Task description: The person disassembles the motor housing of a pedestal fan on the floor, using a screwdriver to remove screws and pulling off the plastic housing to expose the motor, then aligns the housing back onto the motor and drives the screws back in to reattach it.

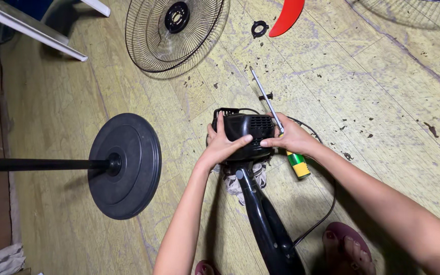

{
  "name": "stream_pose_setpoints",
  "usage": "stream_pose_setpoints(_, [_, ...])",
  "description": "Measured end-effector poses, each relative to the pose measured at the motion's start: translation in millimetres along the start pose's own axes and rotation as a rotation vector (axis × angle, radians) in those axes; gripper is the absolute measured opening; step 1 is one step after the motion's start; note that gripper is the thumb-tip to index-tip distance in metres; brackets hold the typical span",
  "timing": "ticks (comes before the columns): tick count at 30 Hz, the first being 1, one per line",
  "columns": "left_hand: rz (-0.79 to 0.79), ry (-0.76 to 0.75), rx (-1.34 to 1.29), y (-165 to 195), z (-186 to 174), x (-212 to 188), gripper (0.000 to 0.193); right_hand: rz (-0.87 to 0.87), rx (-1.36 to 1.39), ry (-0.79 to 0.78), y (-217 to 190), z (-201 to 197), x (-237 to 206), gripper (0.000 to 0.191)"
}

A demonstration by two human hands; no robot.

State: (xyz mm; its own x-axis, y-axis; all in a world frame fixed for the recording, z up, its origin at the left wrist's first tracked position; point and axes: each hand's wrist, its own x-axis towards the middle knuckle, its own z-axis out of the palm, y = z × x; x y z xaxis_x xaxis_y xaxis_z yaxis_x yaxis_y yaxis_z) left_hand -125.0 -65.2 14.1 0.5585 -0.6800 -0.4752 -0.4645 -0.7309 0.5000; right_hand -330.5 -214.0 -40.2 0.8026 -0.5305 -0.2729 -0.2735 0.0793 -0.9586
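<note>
A black fan motor housing (248, 127) sits atop a black neck (263, 219) that runs toward me. My left hand (220, 145) grips the housing's left side, thumb across its front. My right hand (291, 138) presses fingertips on the housing's right side and also holds a screwdriver (267, 97) with a green and yellow handle (298, 164); its metal shaft points up and away.
A round black fan base (128, 163) on a black pole (36, 164) lies at left. A wire fan guard (171, 33) rests on the wooden floor beyond, with a red blade (287, 15) and a black ring nut (259, 28). A black cord (327, 203) loops right. My sandalled foot (350, 249) shows below.
</note>
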Motion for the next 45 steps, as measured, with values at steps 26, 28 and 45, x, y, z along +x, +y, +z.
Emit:
stream_pose_setpoints(26, [0.029,0.103,-0.203,30,-31,16,0.124,0.499,0.429,-0.004,19,-47,-47,0.037])
stream_pose_setpoints(28, [0.036,0.121,-0.224,24,-38,29,0.125,0.466,0.335,0.007,20,-48,-45,0.041])
stream_pose_setpoints(45, [0.109,0.129,-0.144,-4,-55,19,0.125,-0.246,-1.370,-0.025,-150,-85,-89,0.086])
